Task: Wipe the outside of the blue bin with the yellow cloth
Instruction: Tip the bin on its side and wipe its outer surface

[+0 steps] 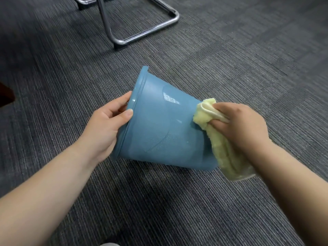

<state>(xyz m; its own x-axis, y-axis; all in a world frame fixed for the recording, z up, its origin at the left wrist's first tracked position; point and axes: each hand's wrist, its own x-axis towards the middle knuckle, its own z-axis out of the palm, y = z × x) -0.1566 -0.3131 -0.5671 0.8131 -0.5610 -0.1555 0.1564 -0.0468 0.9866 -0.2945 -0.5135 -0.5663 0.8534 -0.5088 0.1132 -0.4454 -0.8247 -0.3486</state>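
Note:
The blue bin [159, 126] lies tipped on its side above the carpet, its rim to the left and its narrow base to the right. My left hand [108, 125] grips the rim, thumb on the outer wall and fingers curled inside the opening. My right hand [239, 126] is closed on the bunched yellow cloth [220, 148] and presses it against the bin's outer wall near the base. The rest of the cloth hangs down below the hand and covers the bin's base end.
Grey ribbed carpet [177, 201] covers the floor all around. A chrome tubular chair base [142, 31] stands at the back, beyond the bin. A dark reddish-brown edge [6, 94] shows at the far left.

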